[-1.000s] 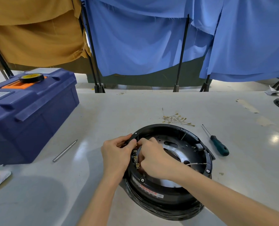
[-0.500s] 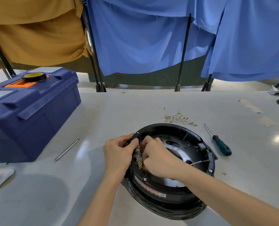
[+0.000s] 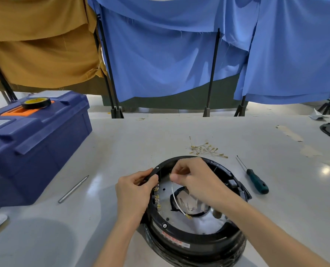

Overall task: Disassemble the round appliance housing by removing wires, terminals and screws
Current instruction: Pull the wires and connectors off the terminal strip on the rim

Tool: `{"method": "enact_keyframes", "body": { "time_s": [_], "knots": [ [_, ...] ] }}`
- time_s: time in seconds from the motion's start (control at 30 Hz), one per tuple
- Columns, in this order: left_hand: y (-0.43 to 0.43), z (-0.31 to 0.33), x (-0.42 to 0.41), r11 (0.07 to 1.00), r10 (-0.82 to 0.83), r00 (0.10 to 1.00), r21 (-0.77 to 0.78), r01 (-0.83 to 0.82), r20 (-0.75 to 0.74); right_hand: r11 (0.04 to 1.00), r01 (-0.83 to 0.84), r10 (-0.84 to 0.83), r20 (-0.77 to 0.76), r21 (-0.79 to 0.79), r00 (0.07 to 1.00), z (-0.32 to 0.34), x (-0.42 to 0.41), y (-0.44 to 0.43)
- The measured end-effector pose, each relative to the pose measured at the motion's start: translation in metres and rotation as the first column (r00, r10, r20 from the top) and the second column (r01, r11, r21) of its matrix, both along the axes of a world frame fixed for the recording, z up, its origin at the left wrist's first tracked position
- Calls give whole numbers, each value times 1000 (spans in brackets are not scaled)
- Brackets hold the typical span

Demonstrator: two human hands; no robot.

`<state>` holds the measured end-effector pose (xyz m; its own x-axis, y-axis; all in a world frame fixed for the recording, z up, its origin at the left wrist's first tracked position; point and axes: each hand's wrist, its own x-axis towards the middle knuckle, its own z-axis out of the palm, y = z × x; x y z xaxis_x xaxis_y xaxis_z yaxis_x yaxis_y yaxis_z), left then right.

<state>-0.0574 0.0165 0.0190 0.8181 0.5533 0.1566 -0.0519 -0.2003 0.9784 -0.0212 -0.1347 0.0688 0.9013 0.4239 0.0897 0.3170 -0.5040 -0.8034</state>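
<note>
1. Black plastic forms the round housing [image 3: 197,245], which lies open side up on the pale table [image 3: 133,139], directly under both grips.
2. The left grip [image 3: 134,191] curls over the housing's rim on the side away from the right grip, with thumb and fingers pinching the black edge.
3. The right grip [image 3: 196,177] hangs above the housing's open middle, just beside the left grip. Its thumb and forefinger are pinched on the upper end of a thin white wire [image 3: 174,199].
4. From that pinch the wire bows down toward the person and ends in a small brass terminal [image 3: 188,216] over the shiny metal plate [image 3: 204,222] inside. Whether the terminal touches the plate cannot be told.
5. Just below the left grip's thumb, a row of brass connectors [image 3: 156,200] sits along the housing's inner wall.
6. A screw [image 3: 164,225] sits in the rim near the left wrist.
7. Beyond the right grip, a small pile of loose wires [image 3: 206,149] with brass ends lies on the table, apart from the housing.
8. On the right grip's outer side, a green-handled screwdriver [image 3: 256,183] lies near the housing.
9. Out past the left grip lies a slim metal rod [image 3: 73,189], and farther that way stands a blue toolbox [image 3: 35,151] with a roll of tape [image 3: 36,102] on its lid.
</note>
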Motion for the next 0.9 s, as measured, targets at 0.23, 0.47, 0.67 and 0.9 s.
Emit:
{"method": "enact_keyframes", "body": {
  "time_s": [0.23, 0.47, 0.67, 0.9],
  "knots": [
    [4, 3, 2, 997, -50, 999, 50, 51, -8, 892, 63, -91, 43, 447, 995, 40, 20, -24],
    [1, 3, 4, 997, -69, 997, 29, 69, 15, 589, 353, -262, -242, 727, 934, 70, 71, -50],
    [0, -1, 7, 998, -65, 997, 3, 65, 29, 465, 730, -345, -657, 501, 670, 31, 127, -46],
    [1, -3, 9, 998, -53, 998, -14, 53, 38, 571, 731, -253, -768, 373, 589, -14, 167, -32]
  ]
}}
